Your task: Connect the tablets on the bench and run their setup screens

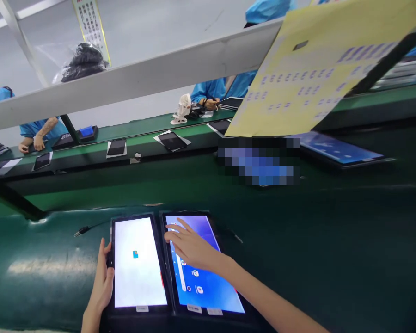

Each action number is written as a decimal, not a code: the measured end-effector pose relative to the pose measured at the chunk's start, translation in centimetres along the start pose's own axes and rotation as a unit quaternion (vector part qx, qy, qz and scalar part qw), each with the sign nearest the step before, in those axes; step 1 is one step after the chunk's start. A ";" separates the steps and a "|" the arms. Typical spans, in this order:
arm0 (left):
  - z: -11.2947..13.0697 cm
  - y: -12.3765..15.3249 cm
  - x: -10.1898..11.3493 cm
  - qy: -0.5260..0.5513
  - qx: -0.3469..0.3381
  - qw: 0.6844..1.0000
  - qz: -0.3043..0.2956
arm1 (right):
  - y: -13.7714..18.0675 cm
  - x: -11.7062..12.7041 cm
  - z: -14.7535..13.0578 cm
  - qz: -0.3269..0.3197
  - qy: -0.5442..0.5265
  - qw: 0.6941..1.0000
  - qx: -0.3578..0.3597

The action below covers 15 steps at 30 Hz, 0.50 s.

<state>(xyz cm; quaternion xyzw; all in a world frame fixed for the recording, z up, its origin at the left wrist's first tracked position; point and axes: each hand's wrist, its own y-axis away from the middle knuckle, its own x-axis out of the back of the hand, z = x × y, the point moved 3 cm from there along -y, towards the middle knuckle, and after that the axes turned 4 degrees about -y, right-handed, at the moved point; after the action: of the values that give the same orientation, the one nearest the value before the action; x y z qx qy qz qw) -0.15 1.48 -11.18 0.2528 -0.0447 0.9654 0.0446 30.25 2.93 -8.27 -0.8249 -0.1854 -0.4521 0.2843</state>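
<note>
Two tablets lie side by side on the green work surface before me. The left tablet (138,282) shows a white screen with a small coloured icon in the middle. My left hand (102,277) rests against its left edge, fingers stretched along the side and not wrapped round it. On the right tablet (211,296) a blue home screen with app icons is lit. My right hand (190,245) is over the upper part of that screen, fingers spread, fingertips at or just above the glass; contact is hard to tell. Barcode labels (194,308) sit at the right tablet's lower edge.
Beyond lie another lit tablet (343,150) and a pixelated device (260,164). A cable (85,230) lies by the left tablet. A yellow sheet (284,88) hangs from the shelf rail (159,60). Dark tablets (173,141) line the far belt, with co-workers behind.
</note>
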 end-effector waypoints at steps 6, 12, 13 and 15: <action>-0.6 -1.3 0.9 0.032 0.027 0.999 0.025 | -0.8 -0.7 -0.5 -0.040 0.012 0.998 0.050; -1.0 -1.7 0.6 0.047 0.034 0.997 0.049 | -0.6 -1.1 -1.0 -0.066 0.020 0.995 0.071; -1.2 -1.6 0.5 0.050 0.037 0.997 0.055 | -0.5 -1.0 -1.0 -0.065 0.022 0.995 0.066; -1.4 -1.5 0.3 0.057 0.043 0.995 0.069 | -0.1 -0.5 -0.9 -0.059 0.024 0.996 0.054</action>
<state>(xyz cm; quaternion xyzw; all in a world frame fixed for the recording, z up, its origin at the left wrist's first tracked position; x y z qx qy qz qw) -0.94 3.14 -12.18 0.1954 -0.0179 0.9801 -0.0303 29.31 2.44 -8.30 -0.7847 -0.2512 -0.4773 0.3056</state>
